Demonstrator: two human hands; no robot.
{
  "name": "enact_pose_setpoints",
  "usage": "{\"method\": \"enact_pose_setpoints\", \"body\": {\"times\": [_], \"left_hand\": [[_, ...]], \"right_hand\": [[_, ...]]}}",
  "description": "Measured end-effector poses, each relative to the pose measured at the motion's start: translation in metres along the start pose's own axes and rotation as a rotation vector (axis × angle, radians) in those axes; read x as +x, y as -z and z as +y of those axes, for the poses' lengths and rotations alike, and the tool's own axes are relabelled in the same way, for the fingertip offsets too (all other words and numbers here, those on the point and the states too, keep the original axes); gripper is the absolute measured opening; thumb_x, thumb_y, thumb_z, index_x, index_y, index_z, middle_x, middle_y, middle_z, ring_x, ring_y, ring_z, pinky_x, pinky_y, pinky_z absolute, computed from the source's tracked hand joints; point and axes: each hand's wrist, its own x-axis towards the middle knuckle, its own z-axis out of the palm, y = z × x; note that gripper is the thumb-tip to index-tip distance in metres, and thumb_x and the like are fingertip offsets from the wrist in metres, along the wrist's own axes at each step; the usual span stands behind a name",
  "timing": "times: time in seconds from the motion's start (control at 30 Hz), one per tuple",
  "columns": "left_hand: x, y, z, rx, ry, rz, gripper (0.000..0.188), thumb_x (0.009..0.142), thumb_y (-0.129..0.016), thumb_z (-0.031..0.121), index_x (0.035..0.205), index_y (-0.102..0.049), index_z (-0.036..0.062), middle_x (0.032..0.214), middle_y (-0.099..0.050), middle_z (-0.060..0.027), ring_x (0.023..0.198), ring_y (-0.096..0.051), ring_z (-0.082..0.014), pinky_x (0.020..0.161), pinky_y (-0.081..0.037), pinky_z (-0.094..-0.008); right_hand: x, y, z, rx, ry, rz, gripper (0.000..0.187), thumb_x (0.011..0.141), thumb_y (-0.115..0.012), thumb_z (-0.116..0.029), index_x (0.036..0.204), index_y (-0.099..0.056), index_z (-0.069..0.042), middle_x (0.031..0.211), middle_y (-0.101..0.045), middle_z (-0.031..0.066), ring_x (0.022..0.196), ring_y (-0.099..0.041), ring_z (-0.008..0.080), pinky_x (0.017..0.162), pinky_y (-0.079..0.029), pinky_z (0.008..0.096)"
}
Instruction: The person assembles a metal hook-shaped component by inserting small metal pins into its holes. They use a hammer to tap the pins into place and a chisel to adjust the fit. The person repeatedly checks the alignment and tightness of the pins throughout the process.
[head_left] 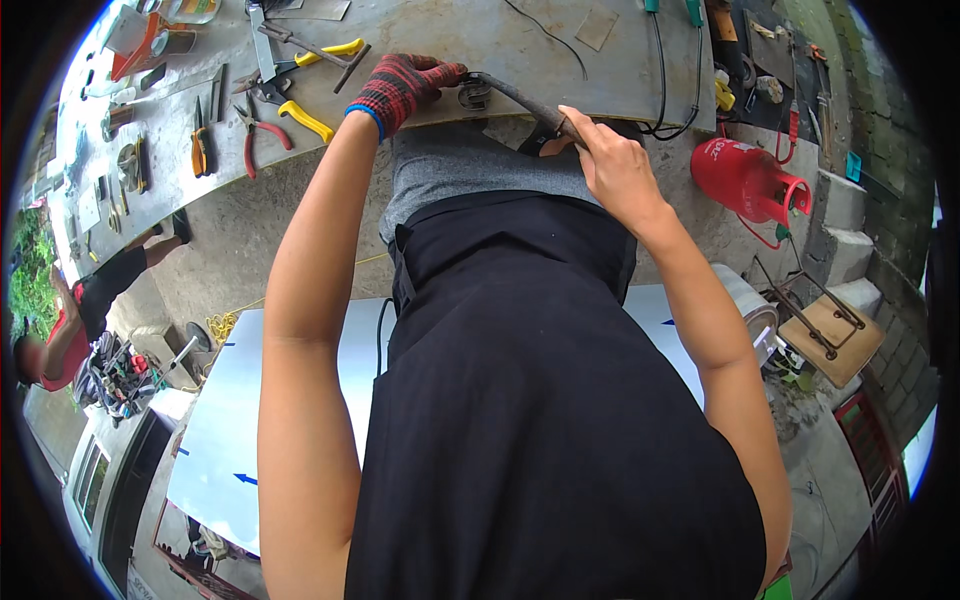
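My left hand [405, 88] wears a red-and-black striped knit glove with a blue cuff. Its fingers are drawn together at the table's near edge, their tips beside the end of a dark bent rod; what they pinch is hidden. Just below those fingertips lies a small round metal piece [474, 97]. Bare, my right hand [612, 165] is wrapped round the thicker end of the dark bent rod [520, 97], whose thin curved tip reaches left to the gloved fingers. I cannot make out exactly what kind of tool it is.
On the metal table [440, 30] lie yellow-handled cutters [300, 115], red-handled pliers [262, 135] and orange-handled pliers [200, 145]. Black cables [662, 90] hang over its right edge. A red gas cylinder [735, 175] stands right, near a wooden stool [830, 335]. Another person [75, 330] is far left.
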Motion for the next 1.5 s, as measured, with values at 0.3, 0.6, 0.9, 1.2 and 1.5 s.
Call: {"method": "enact_pose_setpoints", "body": {"times": [0.3,0.6,0.9,1.2,1.5], "left_hand": [[0.003,0.001,-0.002,-0.006,-0.003,-0.005,0.048,0.085,-0.081,0.053,0.113,-0.082,0.0135,0.096,-0.079,-0.0112,0.09,-0.073,-0.0195,0.089,-0.054,-0.0365],[0.0,0.001,0.0,0.001,0.003,-0.002,0.051,0.085,-0.081,0.053,0.115,-0.081,0.0118,0.101,-0.079,-0.0118,0.095,-0.074,-0.019,0.091,-0.054,-0.0359],[0.0,0.0,-0.001,-0.008,0.016,-0.001,0.052,0.084,-0.082,0.053,0.115,-0.081,0.0114,0.102,-0.079,-0.0115,0.095,-0.075,-0.0188,0.091,-0.055,-0.0362],[0.001,0.0,0.0,-0.015,0.027,0.004,0.05,0.084,-0.082,0.051,0.114,-0.081,0.0113,0.101,-0.08,-0.0112,0.093,-0.075,-0.0179,0.091,-0.055,-0.0357],[0.004,-0.001,-0.005,-0.009,0.016,0.01,0.054,0.082,-0.082,0.056,0.114,-0.081,0.0123,0.097,-0.079,-0.0097,0.091,-0.073,-0.0191,0.091,-0.055,-0.0365]], "right_hand": [[0.001,0.003,-0.003,-0.021,-0.01,0.006,0.06,0.091,-0.067,-0.002,0.147,-0.051,-0.014,0.092,-0.07,0.0168,0.08,-0.072,0.0399,0.071,-0.059,0.0491],[0.002,0.007,-0.002,-0.019,-0.016,-0.006,0.06,0.09,-0.066,-0.001,0.147,-0.052,-0.014,0.094,-0.068,0.0159,0.084,-0.071,0.0385,0.074,-0.059,0.0489],[0.002,0.008,-0.005,-0.021,-0.027,-0.006,0.062,0.09,-0.067,0.0,0.148,-0.051,-0.016,0.095,-0.067,0.0142,0.089,-0.07,0.0369,0.078,-0.058,0.0489],[0.001,0.011,-0.001,0.07,-0.041,-0.014,0.064,0.09,-0.068,0.0,0.15,-0.051,-0.018,0.099,-0.068,0.0145,0.09,-0.07,0.0386,0.079,-0.056,0.0495],[-0.001,0.022,0.001,0.191,-0.076,-0.061,0.063,0.091,-0.066,0.002,0.149,-0.052,-0.018,0.111,-0.071,0.0147,0.096,-0.07,0.0395,0.081,-0.055,0.0489]]}}
